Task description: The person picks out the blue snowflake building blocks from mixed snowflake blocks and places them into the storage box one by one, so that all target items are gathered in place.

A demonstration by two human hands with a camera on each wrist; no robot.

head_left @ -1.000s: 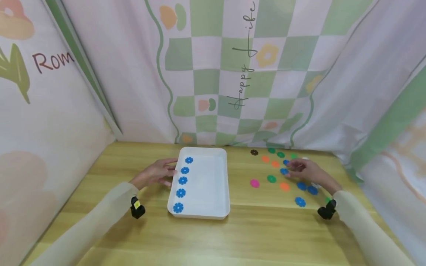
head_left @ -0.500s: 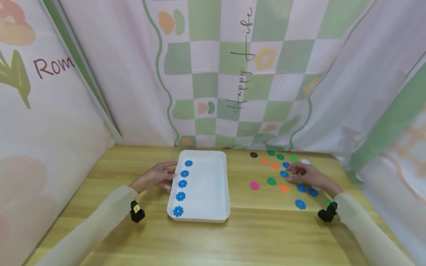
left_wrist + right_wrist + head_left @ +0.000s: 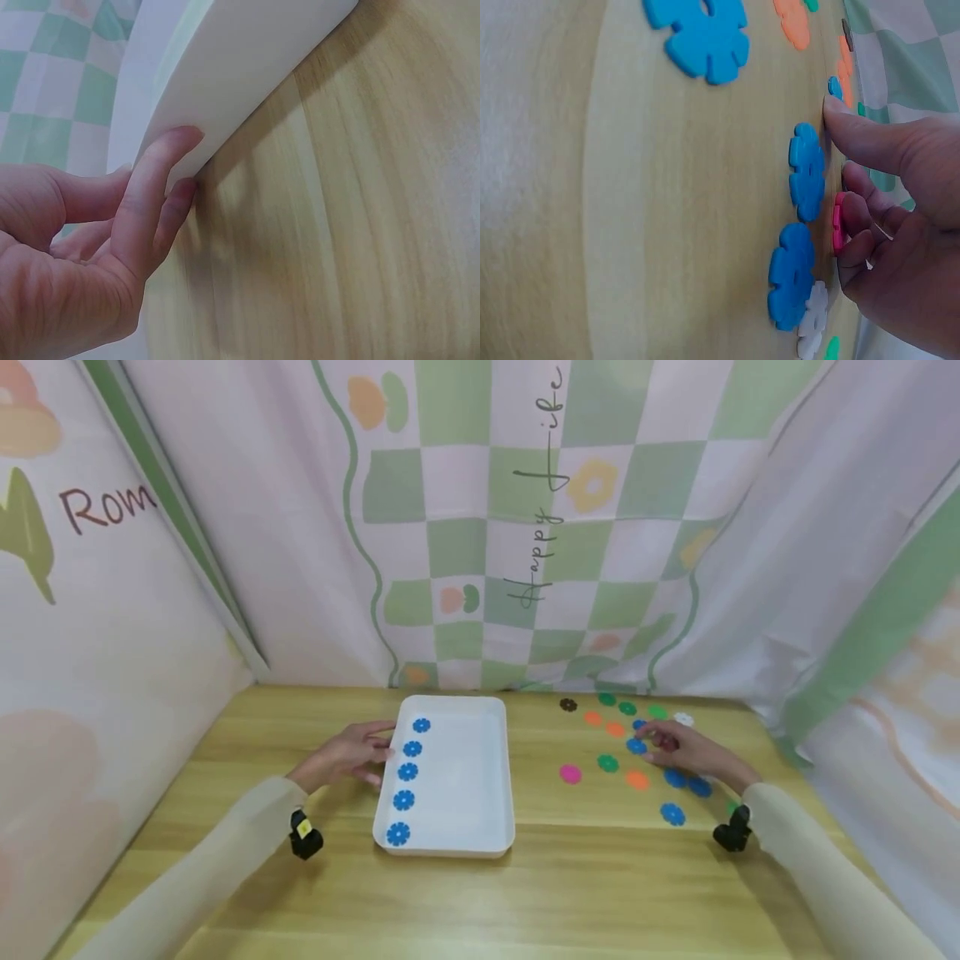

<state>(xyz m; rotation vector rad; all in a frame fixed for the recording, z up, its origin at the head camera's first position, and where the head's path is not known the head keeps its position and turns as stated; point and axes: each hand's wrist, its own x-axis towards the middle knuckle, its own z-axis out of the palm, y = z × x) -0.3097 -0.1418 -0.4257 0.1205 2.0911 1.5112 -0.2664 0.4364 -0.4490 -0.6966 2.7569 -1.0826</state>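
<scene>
A white tray lies mid-table with several blue flower discs in a row along its left side. My left hand lies beside it, straight fingers resting against the tray's left wall. My right hand is among loose coloured discs on the right. Its thumb tip touches the edge of a blue disc, and its loosely curled fingers sit over a pink disc on the wood.
Around my right hand lie more discs: blue, orange, green, pink, white, dark brown. Patterned curtains close in the wooden table on three sides.
My right hand has crept slightly left, bringing its thumb to the blue disc. The left hand stays at the tray's side.
</scene>
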